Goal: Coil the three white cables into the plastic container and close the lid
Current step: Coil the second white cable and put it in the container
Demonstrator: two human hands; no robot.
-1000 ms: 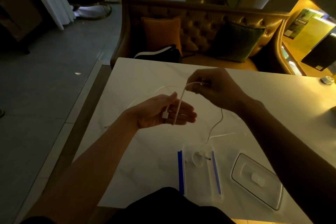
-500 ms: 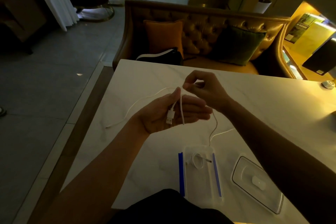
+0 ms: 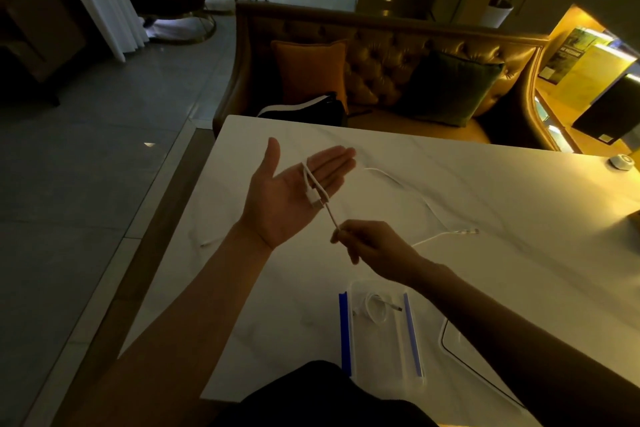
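Observation:
My left hand (image 3: 291, 194) is held palm up over the white table (image 3: 519, 288), fingers stretched out. A white cable (image 3: 313, 184) is looped over those fingers, and its plug rests on the palm. My right hand (image 3: 374, 246) pinches the same cable just below the left hand and holds it taut. More white cable (image 3: 429, 208) trails across the table to the right and ends in a connector. The clear plastic container (image 3: 384, 357) with blue clips stands near me, with one coiled cable (image 3: 375, 310) inside. Its lid (image 3: 457, 347) lies to the right, partly hidden by my right arm.
A thin white cable end (image 3: 207, 242) lies near the table's left edge. A small round white object (image 3: 621, 161) sits at the far right. Beyond the far edge stands a tufted sofa (image 3: 381, 55) with cushions and a black bag (image 3: 304, 111).
My left hand has flattened and lifted away from me. My right hand has come down from above the left hand to below it, drawing the cable around the fingers.

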